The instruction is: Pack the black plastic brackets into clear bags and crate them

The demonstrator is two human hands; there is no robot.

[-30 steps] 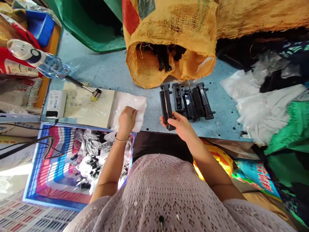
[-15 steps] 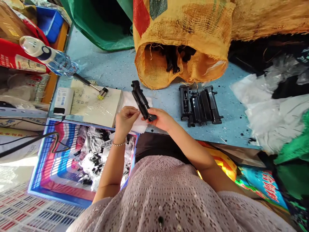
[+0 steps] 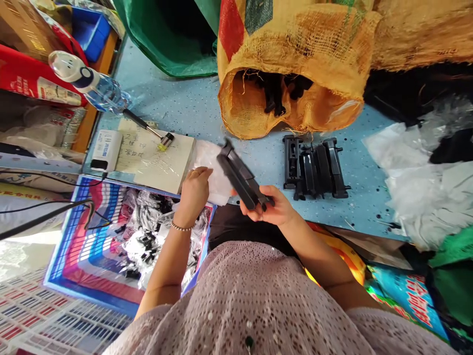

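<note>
Left hand (image 3: 195, 190), fingers drawn together at the white plastic (image 3: 218, 185), grip on it undetermined; to its right, the black part (image 3: 240, 177) slants above the bench (image 3: 264, 167), long axis running far-leftward from the right hand (image 3: 279, 207), whose fingers are closed on its near end.

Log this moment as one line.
right hand: holds black part | left hand: by white bags, grip unclear | bench: more black parts | sack: black pieces inside
</note>
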